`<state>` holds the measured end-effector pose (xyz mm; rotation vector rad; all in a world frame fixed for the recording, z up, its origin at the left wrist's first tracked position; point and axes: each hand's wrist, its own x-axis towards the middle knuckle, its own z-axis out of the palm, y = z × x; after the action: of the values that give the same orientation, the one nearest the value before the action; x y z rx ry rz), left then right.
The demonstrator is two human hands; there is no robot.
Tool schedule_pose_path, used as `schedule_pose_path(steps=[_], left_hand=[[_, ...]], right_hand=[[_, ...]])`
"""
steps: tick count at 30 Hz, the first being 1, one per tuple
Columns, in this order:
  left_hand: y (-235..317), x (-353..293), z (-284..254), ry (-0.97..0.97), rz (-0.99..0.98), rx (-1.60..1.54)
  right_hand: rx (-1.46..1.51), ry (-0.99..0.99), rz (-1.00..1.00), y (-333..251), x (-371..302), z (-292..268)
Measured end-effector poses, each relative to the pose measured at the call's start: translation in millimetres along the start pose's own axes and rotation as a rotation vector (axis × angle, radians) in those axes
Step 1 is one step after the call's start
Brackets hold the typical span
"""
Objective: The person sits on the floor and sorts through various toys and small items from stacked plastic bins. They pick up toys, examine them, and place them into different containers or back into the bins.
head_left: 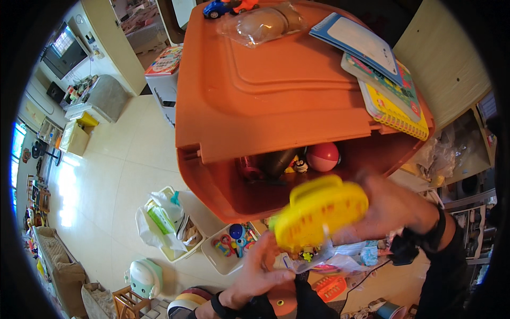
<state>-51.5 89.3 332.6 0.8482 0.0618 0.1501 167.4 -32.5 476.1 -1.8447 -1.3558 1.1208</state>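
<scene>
A bright yellow oval toy [321, 212] with a raised handle-like rim and small red marks is smeared by motion in front of the orange bin's opening. My right hand [390, 210], also blurred, grips its right end. Below its left end is my left hand [260, 268], thumb and fingers apart; whether the fingertips touch the toy I cannot tell. Behind them stands the large orange bin [212, 122], its front open. Inside lie a pink-red ball [323, 157], a small penguin figure [300, 166] and dark objects in shadow.
On the bin's top lie spiral-bound books [393, 114], a plastic-wrapped beige item [260, 25] and a blue toy car [216, 9]. Below stand a box of small toys [231, 247] and a white bin with bags [164, 223]. A mint-green container [146, 277] sits on the floor.
</scene>
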Motion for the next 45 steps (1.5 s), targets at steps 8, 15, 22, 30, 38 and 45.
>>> schedule_pose_path(steps=[8,15,22,30,38,45], left_hand=[[-32.6,-45.5,16.0,0.315,-0.251,-0.281],[-82.8,-92.2,-13.9,0.27,-0.212,-0.699],[-105.8,-97.4,-37.9,0.258,-0.204,-0.86],[-74.5,-88.9,-35.6,0.339,-0.356,-0.518],[-80.8,-105.4,-56.0,0.302,-0.307,-0.695],[-65.7,-109.7,-61.9,0.342,-0.341,-0.703]], right_hand=[[0.021,0.084,-0.01,45.8,-27.1,124.2],[0.315,0.353,-0.033,68.5,-19.0,174.8],[-0.307,0.282,-0.245,61.5,-8.2,192.7],[-0.544,0.164,0.098,63.6,66.2,61.9],[-0.925,-0.261,0.295,113.2,162.9,58.7],[-0.73,-0.321,0.391,113.4,159.5,38.8]])
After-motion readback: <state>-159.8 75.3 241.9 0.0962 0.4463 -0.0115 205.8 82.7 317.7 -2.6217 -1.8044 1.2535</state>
